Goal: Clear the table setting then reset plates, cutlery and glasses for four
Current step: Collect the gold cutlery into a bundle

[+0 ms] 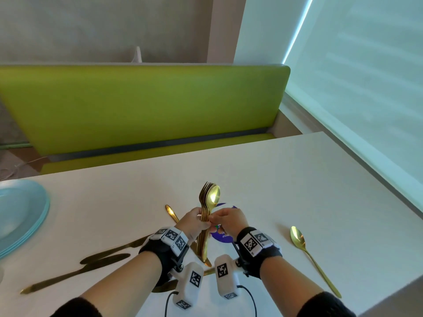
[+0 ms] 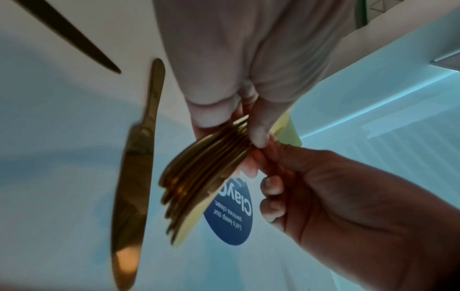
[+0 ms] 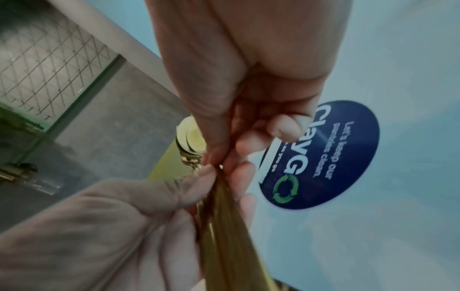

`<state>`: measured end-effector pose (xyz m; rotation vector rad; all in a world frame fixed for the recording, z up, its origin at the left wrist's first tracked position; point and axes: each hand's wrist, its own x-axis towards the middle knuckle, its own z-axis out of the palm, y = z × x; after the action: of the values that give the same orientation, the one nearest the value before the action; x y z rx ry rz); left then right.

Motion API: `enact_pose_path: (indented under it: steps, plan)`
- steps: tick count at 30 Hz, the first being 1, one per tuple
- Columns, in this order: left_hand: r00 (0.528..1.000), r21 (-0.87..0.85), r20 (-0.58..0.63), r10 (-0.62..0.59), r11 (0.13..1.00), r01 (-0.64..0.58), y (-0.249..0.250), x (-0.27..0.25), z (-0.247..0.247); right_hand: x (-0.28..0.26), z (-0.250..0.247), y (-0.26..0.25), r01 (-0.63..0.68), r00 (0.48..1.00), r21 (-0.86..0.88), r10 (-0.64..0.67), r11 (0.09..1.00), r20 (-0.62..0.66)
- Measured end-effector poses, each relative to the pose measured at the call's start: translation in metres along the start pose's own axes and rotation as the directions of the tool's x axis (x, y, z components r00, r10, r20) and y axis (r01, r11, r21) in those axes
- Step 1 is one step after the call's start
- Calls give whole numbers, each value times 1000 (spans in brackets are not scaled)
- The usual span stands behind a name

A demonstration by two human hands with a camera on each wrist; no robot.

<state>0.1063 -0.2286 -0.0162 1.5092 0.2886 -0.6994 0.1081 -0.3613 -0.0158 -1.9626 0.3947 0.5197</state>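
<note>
A bundle of gold forks and spoons (image 1: 208, 200) stands upright above the middle of the white table (image 1: 286, 179). My left hand (image 1: 191, 220) grips the handles from the left. My right hand (image 1: 226, 217) pinches the same handles from the right. In the left wrist view the bundle (image 2: 199, 177) fans out below my left hand (image 2: 259, 130), and my right hand (image 2: 273, 161) touches it. In the right wrist view my right hand (image 3: 211, 157) pinches the bundle (image 3: 224, 226) next to my left hand (image 3: 206, 173). A loose gold spoon (image 1: 299, 239) lies to the right.
Gold knives (image 1: 105, 259) lie on the table at the left, and another knife (image 1: 171, 212) lies behind my left hand. Stacked pale blue plates (image 1: 23, 213) sit at the far left. A blue round sticker (image 1: 223, 236) is under my hands. A green bench (image 1: 137, 106) runs behind the table.
</note>
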Motion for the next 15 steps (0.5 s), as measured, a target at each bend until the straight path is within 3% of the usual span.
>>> enact_pose_path:
  steps: [4,8,15]
  plan:
    - [1000,66,15,1,998,-2,-4,4,16,-10,-14,9,37,998,-89,-41,995,-50]
    - [998,92,52,16,996,-21,-4,8,39,-17,-28,21,41,982,-130,-64,991,-177]
    - [997,94,79,10,995,-17,-9,19,73,-32,-71,41,-33,973,-90,12,995,-230]
